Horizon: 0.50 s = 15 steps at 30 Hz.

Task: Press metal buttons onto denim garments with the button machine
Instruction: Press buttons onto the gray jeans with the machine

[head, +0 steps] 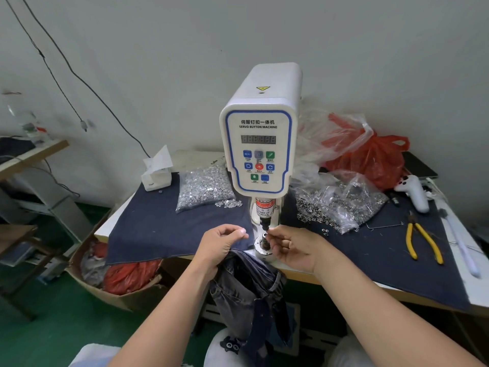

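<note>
Dark blue denim garment (248, 287) hanging off the table's front edge below the press, bunched top pinned under the left hand (221, 243). Left fingers curled, thumb tip against forefinger; whether anything sits in that pinch, impossible to tell. Right hand (293, 247) with fingertips (272, 234) pinched together on a small dark metal piece, right at the round steel lower die (263, 246), beneath the black punch tip (264, 225). White servo button machine with blue-trimmed control panel (260, 152) standing upright just behind. Navy denim cloth (158, 229) spread over the white work table (476, 290). Clear bag of silver button parts (203, 186) left of the machine, white tissue box (156, 176) beyond it. Clear bag of dark metal rings (341, 202) to the right, red plastic bag (370, 157) behind. Yellow-handled pliers (423, 241) and white handheld controller (412, 192) farther right.
</note>
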### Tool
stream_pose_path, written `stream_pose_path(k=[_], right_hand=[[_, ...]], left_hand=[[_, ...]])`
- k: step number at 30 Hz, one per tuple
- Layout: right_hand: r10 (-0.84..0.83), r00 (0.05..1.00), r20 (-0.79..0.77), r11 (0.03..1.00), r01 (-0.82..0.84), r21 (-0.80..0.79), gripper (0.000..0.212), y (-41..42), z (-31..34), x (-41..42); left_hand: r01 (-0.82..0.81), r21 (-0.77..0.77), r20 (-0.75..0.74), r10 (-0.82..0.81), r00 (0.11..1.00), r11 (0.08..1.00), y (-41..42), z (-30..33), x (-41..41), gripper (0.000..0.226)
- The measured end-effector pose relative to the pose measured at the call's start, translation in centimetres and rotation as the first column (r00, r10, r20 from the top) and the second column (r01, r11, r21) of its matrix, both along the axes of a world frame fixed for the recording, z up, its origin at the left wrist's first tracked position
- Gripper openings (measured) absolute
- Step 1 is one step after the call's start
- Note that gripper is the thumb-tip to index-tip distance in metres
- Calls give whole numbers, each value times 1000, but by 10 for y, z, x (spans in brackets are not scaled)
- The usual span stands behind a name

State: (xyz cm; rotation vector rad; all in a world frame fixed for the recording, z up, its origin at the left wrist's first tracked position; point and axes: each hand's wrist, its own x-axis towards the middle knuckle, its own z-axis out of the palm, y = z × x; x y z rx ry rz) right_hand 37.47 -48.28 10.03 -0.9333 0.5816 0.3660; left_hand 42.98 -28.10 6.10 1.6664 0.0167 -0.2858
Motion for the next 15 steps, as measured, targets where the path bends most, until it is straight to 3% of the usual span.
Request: stream_pose_path(k=[15], right_hand=[[-31, 998, -63, 974, 44, 221, 10, 1, 0, 0]], left_hand=[[-14, -43, -28, 13, 1000, 999, -12, -2, -2, 5]])
